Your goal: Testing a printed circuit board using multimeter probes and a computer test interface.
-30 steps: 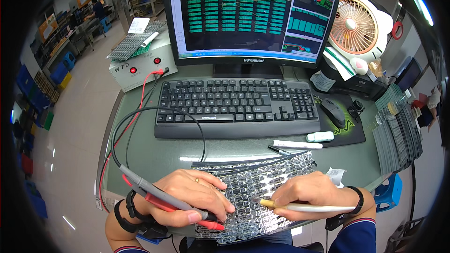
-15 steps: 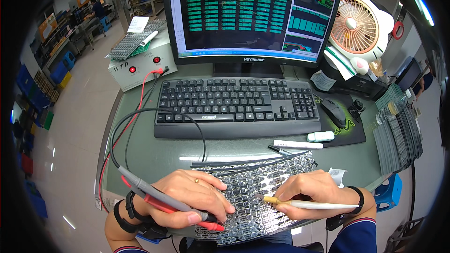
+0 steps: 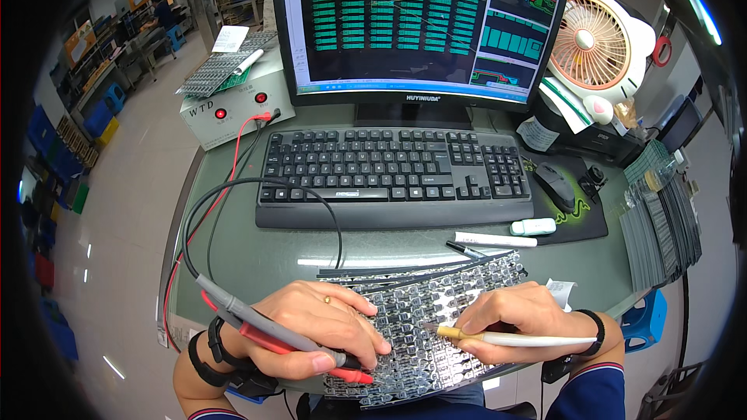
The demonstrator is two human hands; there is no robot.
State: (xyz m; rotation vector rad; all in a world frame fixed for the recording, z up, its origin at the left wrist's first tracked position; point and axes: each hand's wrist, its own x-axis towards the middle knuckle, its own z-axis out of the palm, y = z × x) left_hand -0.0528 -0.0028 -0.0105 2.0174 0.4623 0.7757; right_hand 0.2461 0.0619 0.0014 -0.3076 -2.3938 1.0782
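A panel of circuit boards, dense with rows of small silvery parts, lies at the near edge of the desk. Two test probes, one red and one grey, are held in my left hand, whose fingertips rest on the panel. The red probe's tip points down at the panel; the grey one's tip is hidden by my fingers. My right hand grips a slim pen-like tool with a white handle, a yellow collar and a thin dark point at the panel's middle. I cannot make out its exact kind.
Behind the panel are a black keyboard, a monitor and a mouse. A pen and a pale green marker lie nearby. Probe leads run from a white box. Stacked boards and a fan stand right.
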